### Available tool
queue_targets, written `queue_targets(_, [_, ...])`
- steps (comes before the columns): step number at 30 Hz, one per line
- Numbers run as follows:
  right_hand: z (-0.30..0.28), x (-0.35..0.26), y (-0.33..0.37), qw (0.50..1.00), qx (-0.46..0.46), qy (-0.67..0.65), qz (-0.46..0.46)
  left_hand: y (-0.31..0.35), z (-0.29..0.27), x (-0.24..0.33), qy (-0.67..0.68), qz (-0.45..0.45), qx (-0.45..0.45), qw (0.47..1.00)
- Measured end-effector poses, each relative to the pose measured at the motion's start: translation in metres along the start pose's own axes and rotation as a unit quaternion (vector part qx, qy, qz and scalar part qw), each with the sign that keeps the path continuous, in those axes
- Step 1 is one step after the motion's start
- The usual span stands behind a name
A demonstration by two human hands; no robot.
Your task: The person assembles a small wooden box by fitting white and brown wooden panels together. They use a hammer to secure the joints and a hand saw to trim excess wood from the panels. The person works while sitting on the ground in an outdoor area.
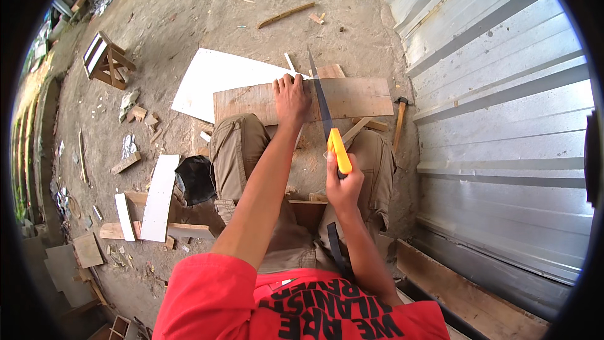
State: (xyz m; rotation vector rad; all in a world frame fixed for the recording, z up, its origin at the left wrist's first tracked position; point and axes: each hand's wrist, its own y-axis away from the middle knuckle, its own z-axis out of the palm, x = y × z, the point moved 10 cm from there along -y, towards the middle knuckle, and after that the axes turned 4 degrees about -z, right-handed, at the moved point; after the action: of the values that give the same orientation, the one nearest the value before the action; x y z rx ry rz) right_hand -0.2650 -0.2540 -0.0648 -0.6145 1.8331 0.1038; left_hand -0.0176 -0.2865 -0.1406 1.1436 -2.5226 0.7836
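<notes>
Wooden board (pixel 302 101) lies across the person's knees above the dirt floor (pixel 189 19). Left hand (pixel 291 97) presses it flat, fingers spread; right hand (pixel 343 186) has its fingers clenched round the yellow-handled saw (pixel 327 119). Long, straight strokes and firm downward pressure would likely keep the cut true.

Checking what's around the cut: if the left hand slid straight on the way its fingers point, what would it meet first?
Probably the white panel beyond the board; the left hand lies flat on the board, fingertips at its far edge.
</notes>
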Motion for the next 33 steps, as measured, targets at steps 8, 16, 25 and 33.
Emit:
queue_targets(8, [-0.023,-0.014,0.067,1.0,-0.029,0.001,0.007,-0.004,0.006,-0.003,0.009,-0.027,-0.03,0.999])
queue_targets(16, [-0.031,-0.016,0.079,0.997,-0.027,-0.047,0.055,0.015,0.013,0.019,-0.013,0.034,0.028,0.999])
queue_targets(25, [-0.045,-0.029,0.069,0.998,-0.038,0.008,0.051,0.012,0.016,0.019,0.008,-0.005,-0.027,1.0])
queue_targets(33, [0.006,-0.002,-0.033,0.999,-0.017,-0.008,0.03,0.009,0.013,0.026,0.007,0.01,-0.021,1.0])
